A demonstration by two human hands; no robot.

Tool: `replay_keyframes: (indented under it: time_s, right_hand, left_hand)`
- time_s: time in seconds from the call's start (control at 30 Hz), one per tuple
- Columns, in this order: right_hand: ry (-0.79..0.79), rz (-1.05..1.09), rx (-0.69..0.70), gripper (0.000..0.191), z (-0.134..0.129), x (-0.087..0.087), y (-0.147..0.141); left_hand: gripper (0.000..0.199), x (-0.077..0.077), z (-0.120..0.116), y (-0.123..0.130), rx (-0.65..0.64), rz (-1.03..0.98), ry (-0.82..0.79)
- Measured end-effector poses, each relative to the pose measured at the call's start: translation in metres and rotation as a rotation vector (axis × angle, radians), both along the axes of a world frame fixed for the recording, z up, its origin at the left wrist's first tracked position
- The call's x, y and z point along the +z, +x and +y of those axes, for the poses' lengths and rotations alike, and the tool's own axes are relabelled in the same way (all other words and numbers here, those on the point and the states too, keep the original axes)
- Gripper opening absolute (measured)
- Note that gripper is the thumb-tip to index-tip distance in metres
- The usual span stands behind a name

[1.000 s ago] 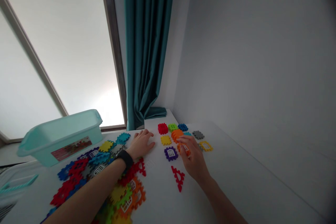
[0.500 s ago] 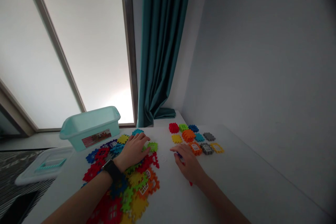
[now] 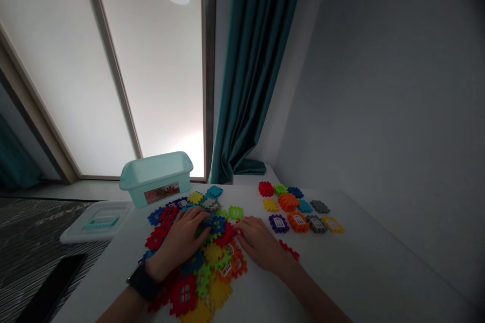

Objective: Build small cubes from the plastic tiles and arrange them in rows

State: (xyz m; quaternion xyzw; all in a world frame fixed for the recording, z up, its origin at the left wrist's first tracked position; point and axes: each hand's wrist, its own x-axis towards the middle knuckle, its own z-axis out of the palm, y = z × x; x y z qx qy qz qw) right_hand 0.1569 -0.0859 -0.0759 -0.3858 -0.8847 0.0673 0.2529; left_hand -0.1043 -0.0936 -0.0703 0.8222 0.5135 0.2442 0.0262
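On the near left part of the white tabletop (image 3: 265, 292), the heap of toothed plastic pieces (image 3: 184, 295) spreads in red, yellow, green, blue and orange, its pieces overlapping. A black wristwatch (image 3: 143, 281) circles the left wrist, and that forearm hides the heap's near left side. Beyond the left edge lie a flat black object (image 3: 53, 287) and, farther off, a clear plastic lid with a mint handle (image 3: 71, 232).

The left hand (image 3: 185, 232) rests over the middle of the heap, fingers half bent, thumb and forefinger apart just beside a blue toothed square piece (image 3: 216, 223); whether it grips that piece I cannot tell. The right hand (image 3: 259, 242), fingers bent, has its fingertips at a red toothed piece (image 3: 227, 234) on the heap's right side; whether they pinch it is unclear. A red toothed strip-like piece (image 3: 290, 250), partly hidden by the right forearm, lies just past it.

Farther, toward the tabletop's far right, 3 rows of toothed squares stand: 4 in the nearest, starting with a purple window piece (image 3: 279, 223), 4 next, including an orange stack (image 3: 288, 202), then 3.

A mint plastic tub (image 3: 132, 184) stands at the far left corner, and a teal curtain (image 3: 257, 60) hangs past the far edge.
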Motion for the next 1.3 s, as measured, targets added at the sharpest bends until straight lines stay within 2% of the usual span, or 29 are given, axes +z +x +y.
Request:
replay_keyframes:
  time_s: [0.2, 0.37, 0.57, 0.7, 0.87, 1.1, 1.3]
  right_hand:
    - [0.013, 0.039, -0.079, 0.023, 0.005, 0.008, -0.032]
    - [0.009, 0.077, -0.108, 0.024, 0.004, -0.004, -0.050]
    - [-0.050, 0.167, -0.106, 0.017, 0.000, -0.024, -0.050]
    - [-0.062, 0.199, -0.118, 0.016, -0.002, -0.026, -0.046]
    - [0.019, 0.205, -0.130, 0.022, -0.004, -0.023, -0.040]
    - [0.068, 0.301, -0.149, 0.030, -0.001, -0.019, -0.030]
    - [0.103, 0.325, -0.057, 0.037, -0.005, -0.016, -0.029]
  left_hand:
    - [0.024, -0.004, -0.004, -0.009, 0.029, -0.006, 0.013]
    - [0.022, -0.004, -0.004, -0.009, 0.024, 0.006, -0.011]
    - [0.020, -0.003, -0.007, -0.008, 0.016, 0.020, -0.034]
    - [0.020, -0.004, -0.007, -0.008, 0.017, 0.012, -0.036]
    - [0.022, -0.006, -0.008, -0.008, 0.023, 0.005, -0.016]
    - [0.035, -0.006, -0.010, -0.008, 0.012, -0.025, 0.014]
    - [0.065, -0.006, -0.013, -0.005, -0.071, -0.088, 0.020]
